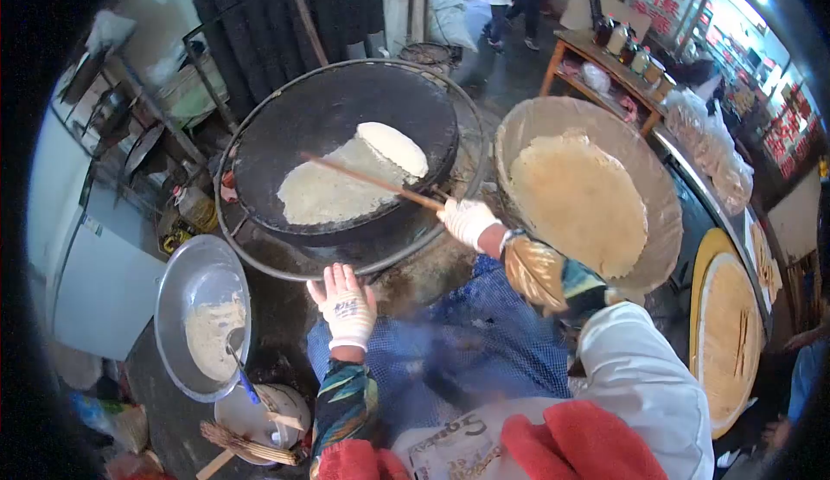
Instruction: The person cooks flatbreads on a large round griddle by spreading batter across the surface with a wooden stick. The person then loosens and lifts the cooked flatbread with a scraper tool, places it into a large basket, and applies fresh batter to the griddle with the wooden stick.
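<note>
A large round black griddle (320, 117) stands in front of me, circled by a metal ring (226, 165). Pale batter (324, 195) is spread thin over its near part, with a thicker white mound of batter (393, 149) on the right. My right hand (469, 222), in a white glove with bare fingertips, is closed around a long wooden stick (380, 183), which reaches left across the batter. At the griddle's near edge, my left hand (347, 307) is stretched out flat, its fingertips at the ring; whether they press on it I cannot tell.
A wide lined basket (661, 212) on the right holds a large thin pancake (579, 199). Further right lie stacked flat pancakes (729, 333). At left, a metal basin (173, 307) of batter holds a ladle (245, 376), beside a white bucket (294, 406). People (510, 0) stand behind.
</note>
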The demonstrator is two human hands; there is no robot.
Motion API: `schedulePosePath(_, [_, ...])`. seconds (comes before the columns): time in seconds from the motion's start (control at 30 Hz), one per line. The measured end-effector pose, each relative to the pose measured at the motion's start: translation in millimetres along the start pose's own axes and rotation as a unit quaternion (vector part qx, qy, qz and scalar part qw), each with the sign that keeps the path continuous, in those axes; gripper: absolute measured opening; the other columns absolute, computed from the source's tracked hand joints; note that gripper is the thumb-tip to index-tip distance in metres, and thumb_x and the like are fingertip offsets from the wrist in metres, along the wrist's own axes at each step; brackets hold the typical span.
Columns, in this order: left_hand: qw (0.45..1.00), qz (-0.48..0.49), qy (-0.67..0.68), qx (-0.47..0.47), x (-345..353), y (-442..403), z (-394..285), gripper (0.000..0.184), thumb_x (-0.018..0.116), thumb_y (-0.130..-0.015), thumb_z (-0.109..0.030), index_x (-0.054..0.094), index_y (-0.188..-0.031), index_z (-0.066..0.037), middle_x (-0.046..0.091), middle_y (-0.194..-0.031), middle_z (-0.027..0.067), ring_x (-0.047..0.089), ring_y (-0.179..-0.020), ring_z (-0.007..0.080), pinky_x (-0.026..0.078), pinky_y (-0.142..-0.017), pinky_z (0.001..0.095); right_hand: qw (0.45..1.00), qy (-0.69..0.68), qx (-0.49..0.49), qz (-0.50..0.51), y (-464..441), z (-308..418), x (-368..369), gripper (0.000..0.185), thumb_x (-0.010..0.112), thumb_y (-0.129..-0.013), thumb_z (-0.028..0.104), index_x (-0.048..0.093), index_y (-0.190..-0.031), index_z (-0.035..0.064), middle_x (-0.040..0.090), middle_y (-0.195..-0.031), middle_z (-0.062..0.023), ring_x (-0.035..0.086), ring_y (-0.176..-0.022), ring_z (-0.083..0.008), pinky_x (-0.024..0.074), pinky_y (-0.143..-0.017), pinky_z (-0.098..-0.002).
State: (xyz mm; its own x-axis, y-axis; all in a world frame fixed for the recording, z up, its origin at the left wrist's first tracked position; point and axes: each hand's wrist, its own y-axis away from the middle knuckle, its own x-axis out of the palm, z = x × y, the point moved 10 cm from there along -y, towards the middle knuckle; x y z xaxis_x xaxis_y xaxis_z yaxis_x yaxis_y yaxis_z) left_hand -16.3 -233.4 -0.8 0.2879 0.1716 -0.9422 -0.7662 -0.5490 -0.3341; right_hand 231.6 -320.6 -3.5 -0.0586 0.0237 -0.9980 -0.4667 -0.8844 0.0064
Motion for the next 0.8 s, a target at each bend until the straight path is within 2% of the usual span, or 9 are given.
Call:
schedulePosePath(0.03, [0.998,-0.051,-0.012,0.024,-2.6,4.0,2.2,0.056,0.062,-0.079,-0.029,0.049,-0.124,0.001,0.052,-0.129,0.0194,0.043,-0.125,0.0351,0.016,-0.108,0.0620,0.992,-0.081,0.078,-0.060,-7.1,-34.1,3.3,0.033,0.046,-0.093,0.032,0.061,-0.084,0.0038,0.066,-0.075,-0.0181,0.066,-0.073,-0.0338,0.0520,-0.065,-0.0445])
schedulePosePath(0.1, [0.999,-0.038,0.005,0.019,-17.8,0.7,4.1,0.051,0.062,-0.080,-0.028,0.051,-0.122,0.001,0.054,-0.128,0.0174,0.045,-0.125,0.0330,0.015,-0.110,0.0594,0.999,0.013,0.046,-0.008,-16.6,-38.1,-11.1,0.029,0.049,-0.092,0.029,0.061,-0.082,0.0040,0.066,-0.076,-0.0186,0.066,-0.071,-0.0316,0.0524,-0.062,-0.0435])
schedulePosePath(0.17, [0.999,-0.022,-0.037,-0.005,-10.8,-0.9,11.3,0.056,0.064,-0.076,-0.028,0.052,-0.123,-0.001,0.055,-0.127,0.0144,0.044,-0.126,0.0290,0.012,-0.111,0.0577,0.989,0.056,-0.010,-0.136,-12.1,-16.4,-29.6,0.021,0.057,-0.082,0.022,0.064,-0.088,0.0027,0.066,-0.072,-0.0134,0.067,-0.066,-0.0282,0.0552,-0.061,-0.0398])
schedulePosePath(0.33, [0.997,-0.016,-0.065,-0.039,8.6,5.8,40.5,0.056,0.064,-0.075,-0.028,0.052,-0.123,-0.001,0.053,-0.130,0.0151,0.042,-0.128,0.0302,0.013,-0.110,0.0609,0.994,-0.073,0.057,-0.054,-0.3,-19.5,-26.7,0.016,0.055,-0.081,0.019,0.065,-0.080,0.0064,0.065,-0.068,-0.0100,0.067,-0.067,-0.0264,0.0541,-0.059,-0.0393])
schedulePosePath(0.4, [0.996,-0.009,-0.074,-0.044,3.3,3.6,47.2,0.054,0.061,-0.078,-0.030,0.052,-0.123,-0.002,0.051,-0.132,0.0148,0.043,-0.128,0.0305,0.013,-0.110,0.0611,0.985,0.028,0.069,-0.154,-20.7,-40.6,-26.0,0.021,0.054,-0.086,0.023,0.068,-0.079,0.0091,0.066,-0.071,-0.0111,0.067,-0.068,-0.0271,0.0534,-0.058,-0.0408])
schedulePosePath(0.5, [0.992,0.038,-0.099,-0.073,12.3,1.5,66.7,0.055,0.060,-0.078,-0.030,0.051,-0.125,-0.003,0.049,-0.134,0.0140,0.040,-0.130,0.0304,0.013,-0.109,0.0630,0.986,-0.129,0.087,-0.054,-27.4,-24.8,-28.9,0.036,0.047,-0.092,0.033,0.066,-0.090,0.0027,0.068,-0.085,-0.0189,0.067,-0.080,-0.0332,0.0526,-0.071,-0.0455])
schedulePosePath(0.6, [0.992,0.010,-0.102,-0.078,15.8,3.8,80.4,0.056,0.059,-0.078,-0.029,0.050,-0.127,-0.003,0.047,-0.137,0.0135,0.038,-0.131,0.0300,0.013,-0.108,0.0637,0.999,0.034,-0.016,0.032,2.0,7.4,-20.1,0.029,0.047,-0.093,0.028,0.064,-0.093,0.0037,0.068,-0.087,-0.0159,0.067,-0.084,-0.0294,0.0529,-0.073,-0.0400])
schedulePosePath(0.63, [0.991,0.013,-0.102,-0.086,12.7,3.2,83.9,0.057,0.059,-0.077,-0.030,0.049,-0.127,-0.004,0.046,-0.137,0.0124,0.039,-0.130,0.0294,0.013,-0.108,0.0635,0.995,-0.042,0.090,0.010,-3.7,-22.7,-18.8,0.026,0.048,-0.093,0.026,0.063,-0.094,0.0047,0.068,-0.086,-0.0140,0.067,-0.085,-0.0277,0.0530,-0.074,-0.0380])
schedulePosePath(0.8, [0.975,0.106,-0.132,-0.145,22.4,-2.3,119.8,0.064,0.060,-0.078,-0.032,0.045,-0.134,-0.008,0.043,-0.142,0.0109,0.035,-0.134,0.0274,0.012,-0.109,0.0631,0.986,-0.104,0.130,-0.004,-30.6,-28.7,-20.7,0.034,0.051,-0.092,0.033,0.065,-0.104,0.0042,0.070,-0.092,-0.0145,0.068,-0.083,-0.0289,0.0535,-0.075,-0.0392])
